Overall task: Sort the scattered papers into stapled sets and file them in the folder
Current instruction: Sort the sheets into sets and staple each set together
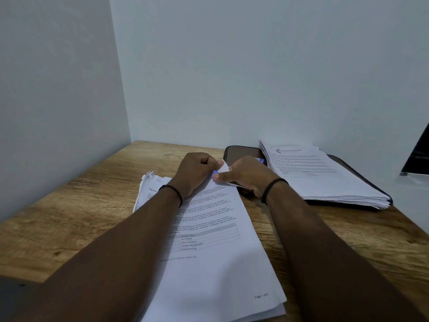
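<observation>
A set of printed white papers (216, 259) lies on the wooden desk (69, 205) in front of me, its top page showing text and a small table. My left hand (197, 173) is curled at the set's far top corner and pinches the curled-up paper corner. My right hand (246, 175) pinches the same corner from the right, thumb pressed on the page beside a small blue thing I cannot identify. A dark brown folder (239, 152) lies at the back right, with a thick stack of papers (325, 177) on it. No stapler is in view.
The desk sits in a corner, with white walls on the left and behind. A crumpled paper corner (148, 176) sticks out at the set's far left. A dark object (417, 156) leans at the far right edge.
</observation>
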